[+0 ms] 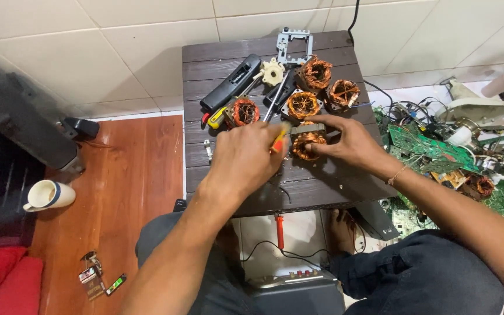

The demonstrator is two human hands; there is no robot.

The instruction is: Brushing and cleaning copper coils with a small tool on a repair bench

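Observation:
My left hand [246, 157] grips a tool with an orange-and-yellow handle [278, 141] and presses its tip against a copper-wound motor stator [308, 142] on the small dark wooden table [322, 186]. From the right side, my right hand [350, 142] steadies that stator with its fingers wrapped around it. Several more copper-wound stators lie just beyond: one [244, 111] to the left, one [303, 105] in the middle, one [315, 72] behind it and one [343, 93] to the right.
A black tool case [230, 83], a white plastic gear [272, 72], a screwdriver [276, 104] and a metal frame [293, 44] lie at the table's far side. Green circuit boards and wires [438, 151] are piled on the floor at right. A white mug [46, 195] stands at left.

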